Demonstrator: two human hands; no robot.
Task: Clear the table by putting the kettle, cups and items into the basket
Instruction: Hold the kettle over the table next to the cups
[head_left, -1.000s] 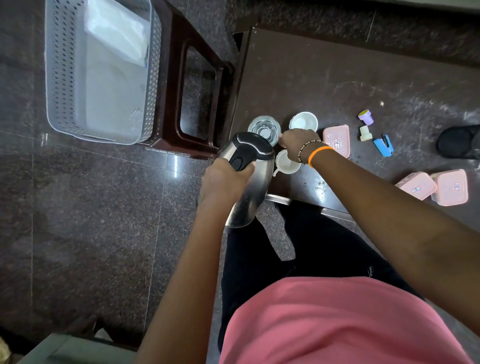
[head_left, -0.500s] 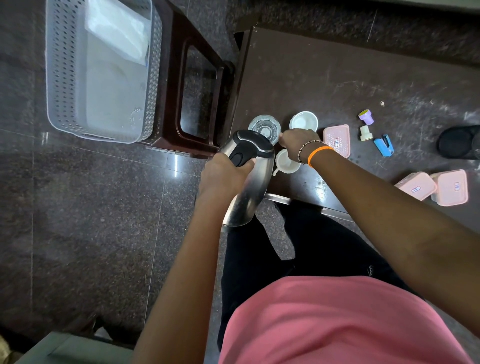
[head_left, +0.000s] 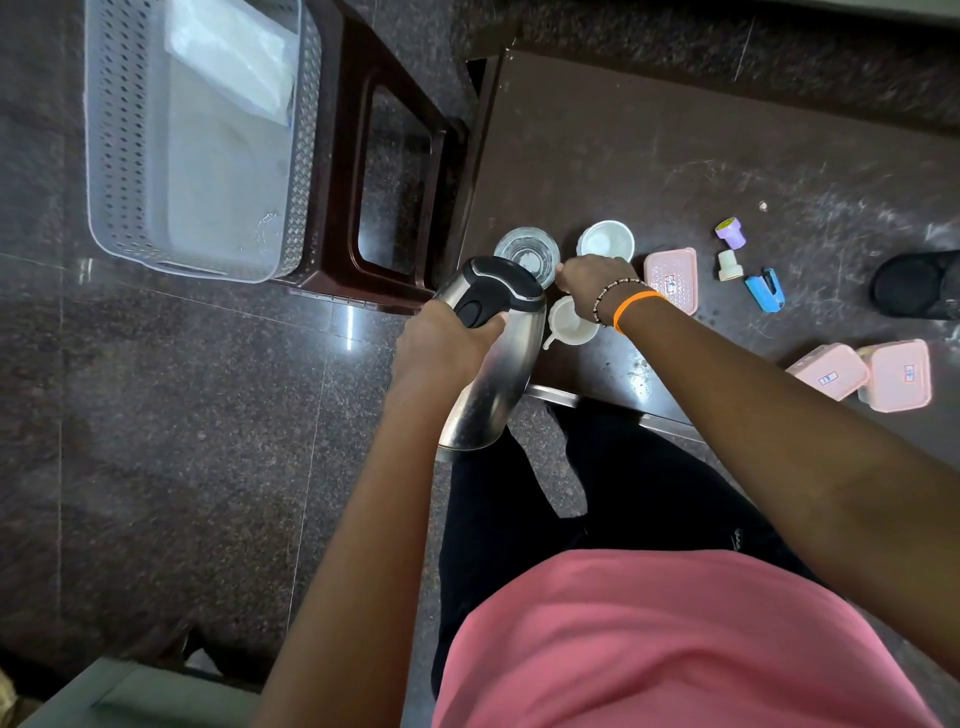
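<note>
My left hand (head_left: 441, 348) grips the black handle of the steel kettle (head_left: 498, 374), which is tilted and held just off the near left corner of the dark table (head_left: 649, 156). My right hand (head_left: 592, 280) hovers fingers closed at the rim of a clear glass (head_left: 522, 249); whether it grips the glass is unclear. A white cup (head_left: 569, 327) sits partly under that wrist, and another white cup (head_left: 605, 241) stands behind it. The grey perforated basket (head_left: 104, 156) rests on a brown stool (head_left: 343, 156) to the left, with white plastic inside.
On the table to the right lie a pink lidded box (head_left: 672, 275), a purple stamp (head_left: 730, 233), a cream cap (head_left: 730, 265) and a blue stapler (head_left: 764, 290). Two more pink boxes (head_left: 896, 374) and a black round object (head_left: 914, 286) sit further right. Polished stone floor surrounds the stool.
The kettle and my left hand have shifted very slightly to the left. My right hand has stayed by the glass and cups.
</note>
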